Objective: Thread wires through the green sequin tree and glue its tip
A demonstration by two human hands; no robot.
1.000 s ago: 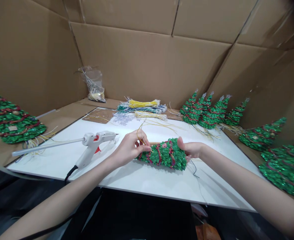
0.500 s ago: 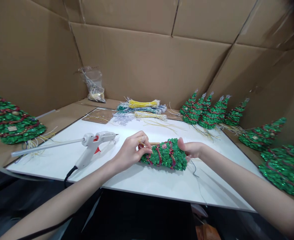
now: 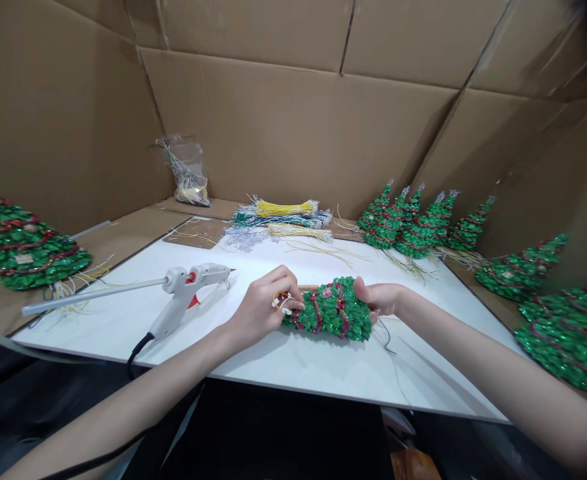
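Observation:
A small green tinsel Christmas tree [image 3: 330,309] lies on its side over the white board, wrapped with red garland. My right hand [image 3: 380,300] grips its wide base, thumb on top and fingers hidden behind. At the narrow end, my left hand [image 3: 266,300] is closed in a pinch on a thin yellow-and-white wire [image 3: 279,301] with small white ends. A wooden stick [image 3: 308,287] runs along the tree's far side by my left fingers; whether they touch it I cannot tell. Dark thin wire [image 3: 387,337] trails from the tree's base.
Left of my hands, a white glue gun [image 3: 178,300] with a long glue stick rests on the white board [image 3: 253,370]. Wire bundles [image 3: 286,210] and a plastic bag [image 3: 190,170] are at the back. Several finished trees [image 3: 423,227] stand right; another tree [image 3: 28,243] stands left.
The wire's white ends and a small yellow loop now show beside my left fingers, which have shifted slightly. My right hand keeps its hold on the tree.

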